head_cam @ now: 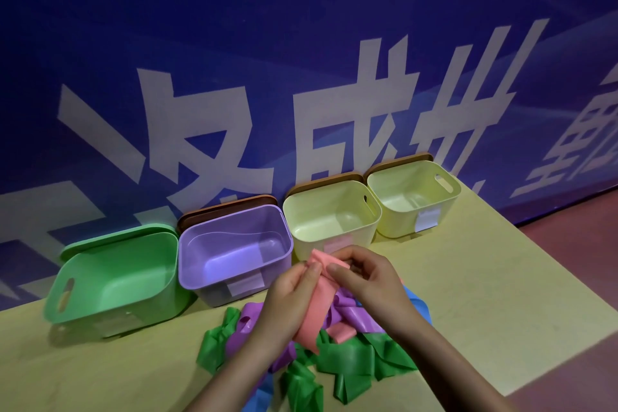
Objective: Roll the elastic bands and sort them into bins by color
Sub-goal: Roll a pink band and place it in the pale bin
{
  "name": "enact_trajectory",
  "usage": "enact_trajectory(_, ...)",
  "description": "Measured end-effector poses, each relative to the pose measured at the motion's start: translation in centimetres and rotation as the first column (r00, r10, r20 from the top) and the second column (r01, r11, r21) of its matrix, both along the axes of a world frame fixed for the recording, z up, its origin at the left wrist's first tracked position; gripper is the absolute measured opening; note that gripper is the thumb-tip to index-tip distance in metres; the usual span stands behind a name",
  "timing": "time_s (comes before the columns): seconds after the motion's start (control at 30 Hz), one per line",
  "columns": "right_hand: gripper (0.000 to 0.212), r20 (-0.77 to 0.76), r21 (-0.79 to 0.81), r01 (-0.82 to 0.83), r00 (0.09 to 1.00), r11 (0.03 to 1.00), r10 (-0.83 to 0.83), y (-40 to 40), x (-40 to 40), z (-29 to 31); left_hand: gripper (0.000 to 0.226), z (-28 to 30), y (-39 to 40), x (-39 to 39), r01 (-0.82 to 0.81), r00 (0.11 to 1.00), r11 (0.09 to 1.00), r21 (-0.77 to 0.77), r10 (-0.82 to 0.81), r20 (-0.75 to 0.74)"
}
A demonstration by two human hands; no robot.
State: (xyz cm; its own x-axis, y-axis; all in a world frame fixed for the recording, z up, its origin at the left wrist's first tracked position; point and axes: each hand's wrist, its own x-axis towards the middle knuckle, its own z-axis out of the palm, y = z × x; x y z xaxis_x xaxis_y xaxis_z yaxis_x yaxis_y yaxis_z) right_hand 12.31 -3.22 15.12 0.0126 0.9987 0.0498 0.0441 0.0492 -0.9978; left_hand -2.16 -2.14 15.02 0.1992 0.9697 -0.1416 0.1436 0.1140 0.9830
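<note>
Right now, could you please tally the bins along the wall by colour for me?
Green bin: 1
Purple bin: 1
Pale yellow bins and: 2
Total: 4 bins, all with nothing in them; the hands pinch a pink band above the pile.

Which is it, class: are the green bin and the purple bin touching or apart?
Touching. In the head view the green bin's right wall presses against the purple bin's left wall near their rims, with no gap visible there.
</note>
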Motion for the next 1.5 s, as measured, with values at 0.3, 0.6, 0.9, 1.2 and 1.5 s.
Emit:
enact_trajectory(0.3,0.013,0.253,0.103,0.028,0.966,0.994,-0.054,-0.3,-0.2,-0.1,0.032,-0.5,-0.1,0.2,0.000,0.997,0.986,0.167,0.014,-0.079)
enact_trajectory(0.6,0.003,0.297,0.248,0.107,0.938,0.963,-0.180,0.4,0.0,-0.2,0.020,0.1,-0.1,0.8,-0.087,0.993,0.992,-0.091,0.093,0.066)
enact_trajectory(0.9,0.017,0.494,0.448,-0.006,0.835,0.894,-0.242,-0.1,1.0,-0.6,0.020,0.4,0.1,0.3,0.001,0.999,0.996,-0.093,-0.004,-0.041)
enact_trajectory(1.2,0.020,0.659,0.589,-0.188,0.674,0.786,-0.333,0.2,1.2,0.1,0.028,1.5,-0.8,0.7,-0.077,0.995,0.992,-0.103,0.082,0.048)
enact_trajectory(1.5,0.032,0.417,0.361,-0.145,0.909,0.921,-0.020,-0.6,2.4,0.1,0.023,0.2,-0.7,0.6,0.012,0.994,0.998,-0.070,-0.004,0.108)
